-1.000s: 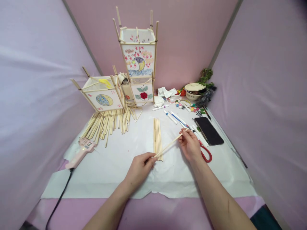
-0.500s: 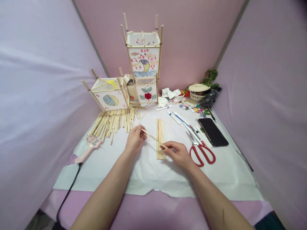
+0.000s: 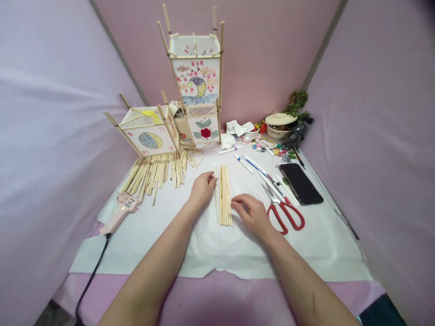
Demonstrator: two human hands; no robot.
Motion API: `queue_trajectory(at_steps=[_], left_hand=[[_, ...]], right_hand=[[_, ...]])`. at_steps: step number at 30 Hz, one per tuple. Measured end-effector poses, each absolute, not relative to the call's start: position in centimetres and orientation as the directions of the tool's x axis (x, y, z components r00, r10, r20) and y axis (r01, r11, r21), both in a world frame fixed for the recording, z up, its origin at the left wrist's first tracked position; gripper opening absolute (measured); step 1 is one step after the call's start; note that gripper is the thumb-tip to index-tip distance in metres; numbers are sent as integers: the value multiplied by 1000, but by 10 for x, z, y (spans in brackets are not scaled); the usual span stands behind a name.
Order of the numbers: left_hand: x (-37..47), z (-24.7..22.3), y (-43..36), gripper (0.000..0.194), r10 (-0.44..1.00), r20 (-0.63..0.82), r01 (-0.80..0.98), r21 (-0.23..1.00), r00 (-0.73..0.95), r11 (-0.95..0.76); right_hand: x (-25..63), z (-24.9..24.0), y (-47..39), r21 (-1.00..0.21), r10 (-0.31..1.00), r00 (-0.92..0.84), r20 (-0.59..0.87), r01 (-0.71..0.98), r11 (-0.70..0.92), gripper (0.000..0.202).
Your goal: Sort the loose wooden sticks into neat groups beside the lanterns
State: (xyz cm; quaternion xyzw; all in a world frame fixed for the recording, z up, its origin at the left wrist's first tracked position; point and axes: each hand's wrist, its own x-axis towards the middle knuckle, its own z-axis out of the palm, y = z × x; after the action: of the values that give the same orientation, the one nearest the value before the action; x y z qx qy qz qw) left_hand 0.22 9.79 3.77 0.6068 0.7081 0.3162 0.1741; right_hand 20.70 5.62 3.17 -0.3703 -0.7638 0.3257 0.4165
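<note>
Several wooden sticks point(image 3: 225, 194) lie side by side in an upright row on the white sheet. Just left of that row is a single wooden stick point(image 3: 216, 201), parallel to it with a narrow gap between. My left hand point(image 3: 203, 186) has its fingertips closed on this single stick near its far end. At the row's right edge is my right hand point(image 3: 249, 212), its thumb and forefinger slightly apart, holding nothing and touching or nearly touching the outermost stick.
Loose sticks point(image 3: 159, 170) spread at the left, by a glue gun point(image 3: 118, 213). Behind stand painted paper lanterns point(image 3: 196, 81). On the right lie red-handled scissors point(image 3: 285, 217), pens point(image 3: 244, 164) and a phone point(image 3: 301, 183); a lidded bowl point(image 3: 280, 127) sits at the back.
The stick that slanted between both hands now lies upright left of the row. My right hand has let go of it. The whole view has shifted slightly.
</note>
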Motion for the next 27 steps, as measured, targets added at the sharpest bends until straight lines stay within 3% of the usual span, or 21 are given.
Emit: queue_trajectory(at_steps=[8, 18, 27], left_hand=[[4, 25, 68, 32, 952, 307, 720, 660, 4, -216], [2, 24, 67, 27, 938, 327, 720, 624, 110, -302], [2, 27, 66, 21, 949, 302, 748, 607, 95, -268]], right_hand=[[206, 27, 60, -722, 826, -368, 426, 411, 556, 15], [204, 25, 59, -705, 821, -402, 404, 435, 560, 16], [205, 23, 59, -702, 820, -414, 396, 439, 561, 18]])
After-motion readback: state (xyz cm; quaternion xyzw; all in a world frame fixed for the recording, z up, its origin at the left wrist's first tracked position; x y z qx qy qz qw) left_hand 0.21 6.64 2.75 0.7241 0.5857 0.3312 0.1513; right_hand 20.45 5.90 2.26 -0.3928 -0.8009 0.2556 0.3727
